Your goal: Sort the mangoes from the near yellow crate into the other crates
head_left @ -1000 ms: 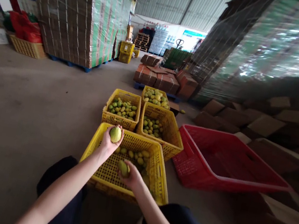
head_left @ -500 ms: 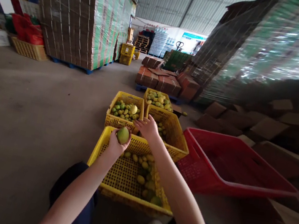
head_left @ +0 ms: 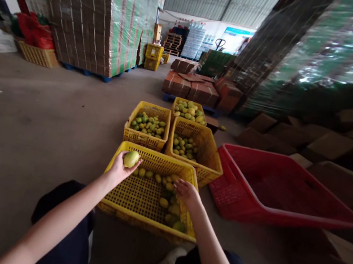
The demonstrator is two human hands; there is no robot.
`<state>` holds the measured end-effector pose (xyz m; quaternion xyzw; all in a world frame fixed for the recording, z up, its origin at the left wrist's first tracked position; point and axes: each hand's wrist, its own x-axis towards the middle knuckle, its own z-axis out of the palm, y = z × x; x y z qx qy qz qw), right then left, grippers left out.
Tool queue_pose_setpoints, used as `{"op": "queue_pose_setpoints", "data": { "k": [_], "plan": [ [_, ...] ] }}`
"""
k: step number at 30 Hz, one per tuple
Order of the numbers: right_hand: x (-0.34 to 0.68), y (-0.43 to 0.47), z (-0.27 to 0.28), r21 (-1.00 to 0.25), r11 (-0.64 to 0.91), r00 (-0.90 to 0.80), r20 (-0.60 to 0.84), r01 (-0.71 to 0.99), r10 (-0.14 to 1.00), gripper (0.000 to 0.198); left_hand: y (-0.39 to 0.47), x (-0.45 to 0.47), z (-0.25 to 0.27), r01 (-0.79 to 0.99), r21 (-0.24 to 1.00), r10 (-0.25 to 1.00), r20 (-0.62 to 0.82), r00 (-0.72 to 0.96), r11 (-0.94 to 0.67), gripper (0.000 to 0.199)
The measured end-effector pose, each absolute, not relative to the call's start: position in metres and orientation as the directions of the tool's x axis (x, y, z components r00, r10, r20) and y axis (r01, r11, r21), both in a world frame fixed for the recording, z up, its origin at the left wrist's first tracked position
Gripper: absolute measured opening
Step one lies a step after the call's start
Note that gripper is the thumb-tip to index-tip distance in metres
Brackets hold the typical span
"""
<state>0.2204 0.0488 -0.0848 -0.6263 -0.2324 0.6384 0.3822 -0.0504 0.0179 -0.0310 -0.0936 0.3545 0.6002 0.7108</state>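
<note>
My left hand (head_left: pixel 118 168) is wrapped around a yellow-green mango (head_left: pixel 131 159), held above the left back part of the front yellow crate (head_left: pixel 143 222). Over the right side of that same crate is my right hand (head_left: pixel 187 194), fingers stretched out and holding nothing. It hovers close to the loose mangoes (head_left: pixel 164 202) along the crate's right side; whether the fingertips touch one, I cannot tell. Several more mangoes line the back wall, while the perforated floor shows at the left and middle.
Behind stand a left yellow crate (head_left: pixel 144 139), a right yellow crate (head_left: pixel 213 156) and a far yellow crate (head_left: pixel 174 106), all with mangoes. A red crate (head_left: pixel 236 197) is at right, near cardboard pieces (head_left: pixel 327 145). Stacked cartons (head_left: pixel 176 84) and a wrapped pallet (head_left: pixel 91 12) stand farther back.
My right hand has come back from above the rear crates down into the front crate. My left hand moved slightly left with its mango. A large yellow mango over the left rear crate no longer stands out.
</note>
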Motion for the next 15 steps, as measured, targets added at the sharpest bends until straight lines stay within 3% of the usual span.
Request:
{"op": "queue_pose_setpoints", "data": {
  "k": [4, 6, 8, 9, 11, 13, 15],
  "plan": [
    [0.216, 0.036, -0.086, -0.816, -0.566, -0.041, -0.566, -0.12, 0.824, 0.01, -0.001, -0.057, -0.078, -0.862, 0.296, 0.652, -0.756, 0.052, 0.412, 0.026],
    [0.219, 0.027, -0.084, -0.886, -0.46, -0.109, -0.463, 0.056, 0.879, 0.004, -0.016, -0.056, -0.104, -0.806, 0.235, 0.526, -0.844, 0.108, 0.543, 0.025],
    [0.227, 0.015, -0.08, -0.901, -0.262, -0.106, -0.315, 0.346, 0.943, 0.004, -0.031, -0.047, -0.126, -0.761, 0.176, 0.431, -0.89, 0.147, 0.625, 0.024],
    [0.232, 0.008, -0.077, -0.846, -0.155, -0.097, -0.236, 0.511, 0.967, 0.005, -0.036, -0.039, -0.134, -0.74, 0.166, 0.406, -0.9, 0.156, 0.651, 0.025],
    [0.241, -0.006, -0.072, -0.608, -0.032, -0.083, -0.159, 0.793, 0.984, 0.009, -0.039, -0.015, -0.143, -0.689, 0.163, 0.378, -0.91, 0.172, 0.706, 0.027],
    [0.248, -0.02, -0.068, -0.338, -0.008, -0.075, -0.232, 0.941, 0.97, 0.02, -0.031, 0.017, -0.142, -0.643, 0.21, 0.401, -0.901, 0.165, 0.736, 0.028],
    [0.25, -0.032, -0.067, -0.195, 0.038, -0.111, -0.38, 0.98, 0.918, 0.026, -0.009, 0.053, -0.132, -0.634, 0.334, 0.517, -0.847, 0.123, 0.697, 0.029]
  ]
}}
